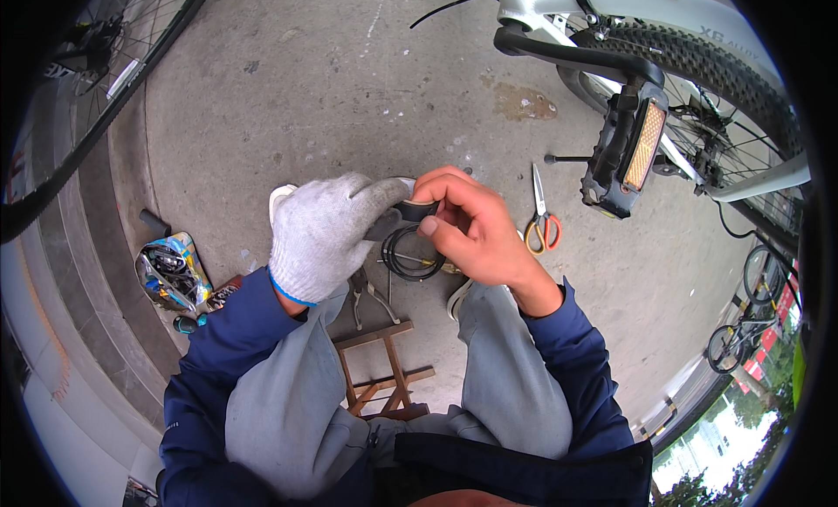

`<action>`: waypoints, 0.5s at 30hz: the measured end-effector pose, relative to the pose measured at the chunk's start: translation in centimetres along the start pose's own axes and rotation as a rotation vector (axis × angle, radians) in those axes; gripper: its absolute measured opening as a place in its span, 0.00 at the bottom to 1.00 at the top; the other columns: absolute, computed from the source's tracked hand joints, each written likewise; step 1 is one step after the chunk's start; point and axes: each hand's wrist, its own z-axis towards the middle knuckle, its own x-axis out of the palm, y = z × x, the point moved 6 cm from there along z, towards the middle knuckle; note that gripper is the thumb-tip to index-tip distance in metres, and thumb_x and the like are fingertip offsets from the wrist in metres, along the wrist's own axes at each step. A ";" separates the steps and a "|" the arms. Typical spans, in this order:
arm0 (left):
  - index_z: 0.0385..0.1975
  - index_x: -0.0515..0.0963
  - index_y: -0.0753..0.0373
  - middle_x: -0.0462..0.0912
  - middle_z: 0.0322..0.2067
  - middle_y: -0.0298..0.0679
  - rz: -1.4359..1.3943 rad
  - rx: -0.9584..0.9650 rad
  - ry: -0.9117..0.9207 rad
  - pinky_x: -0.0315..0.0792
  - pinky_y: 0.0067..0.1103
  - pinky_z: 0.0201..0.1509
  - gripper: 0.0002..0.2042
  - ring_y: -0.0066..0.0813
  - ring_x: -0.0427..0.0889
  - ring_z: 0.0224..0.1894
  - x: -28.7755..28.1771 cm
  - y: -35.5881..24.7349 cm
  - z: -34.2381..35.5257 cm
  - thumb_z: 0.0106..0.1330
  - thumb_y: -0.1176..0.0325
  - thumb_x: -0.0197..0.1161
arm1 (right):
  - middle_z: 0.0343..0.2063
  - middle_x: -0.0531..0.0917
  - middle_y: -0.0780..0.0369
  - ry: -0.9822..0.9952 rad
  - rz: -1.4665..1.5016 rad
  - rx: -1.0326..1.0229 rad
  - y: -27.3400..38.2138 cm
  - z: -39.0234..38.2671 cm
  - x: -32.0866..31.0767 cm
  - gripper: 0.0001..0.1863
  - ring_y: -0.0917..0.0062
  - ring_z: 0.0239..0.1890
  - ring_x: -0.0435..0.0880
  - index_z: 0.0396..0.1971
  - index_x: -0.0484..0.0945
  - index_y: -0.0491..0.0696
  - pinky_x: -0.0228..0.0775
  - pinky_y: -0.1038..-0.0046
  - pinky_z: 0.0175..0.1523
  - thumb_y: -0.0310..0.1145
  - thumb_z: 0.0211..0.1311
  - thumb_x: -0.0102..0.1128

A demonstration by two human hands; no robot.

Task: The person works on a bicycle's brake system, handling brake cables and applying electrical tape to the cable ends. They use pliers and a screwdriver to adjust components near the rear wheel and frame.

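Observation:
My left hand [325,232], in a pale grey work glove with a blue cuff edge, pinches one side of a small black curved band [415,212]. The bare fingers of my right hand [474,227] close on its other side, so the two hands meet in front of my knees. The fingers cover much of the band, and its exact kind cannot be made out. Below the hands, a coil of thin black cable [413,274] lies on the concrete. Closer to my left leg rests a pair of pliers [374,295] with its handles spread.
Scissors with orange-red handles [543,234] lie to the right. A white bicycle's pedal [626,153] and crank jut in at the upper right. At the left stands a colourful bag of tools [199,267] beside steps. A wooden stool [394,367] sits between my legs.

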 end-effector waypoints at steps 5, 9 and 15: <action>0.60 0.85 0.45 0.85 0.35 0.37 0.037 0.004 0.047 0.79 0.37 0.39 0.28 0.41 0.89 0.38 0.4 0.2 -0.1 0.54 0.69 0.75 | 0.48 0.82 0.63 0.006 -0.026 -0.015 0.0 0.2 0.2 0.15 0.85 0.33 0.77 0.48 0.82 0.43 0.71 0.79 0.38 0.17 0.62 0.62; 0.60 0.84 0.46 0.85 0.35 0.37 0.009 0.008 0.005 0.79 0.38 0.40 0.29 0.42 0.89 0.39 0.1 0.2 -0.1 0.53 0.70 0.75 | 0.47 0.82 0.63 0.000 0.059 -0.007 0.1 0.3 0.2 0.14 0.85 0.34 0.79 0.48 0.82 0.43 0.73 0.79 0.39 0.17 0.62 0.62; 0.58 0.85 0.47 0.85 0.35 0.38 0.015 -0.011 0.048 0.80 0.37 0.39 0.27 0.42 0.90 0.39 0.4 0.2 0.0 0.54 0.71 0.73 | 0.47 0.82 0.62 0.020 -0.096 0.019 0.5 0.1 0.1 0.15 0.83 0.37 0.83 0.48 0.81 0.41 0.75 0.79 0.41 0.15 0.62 0.57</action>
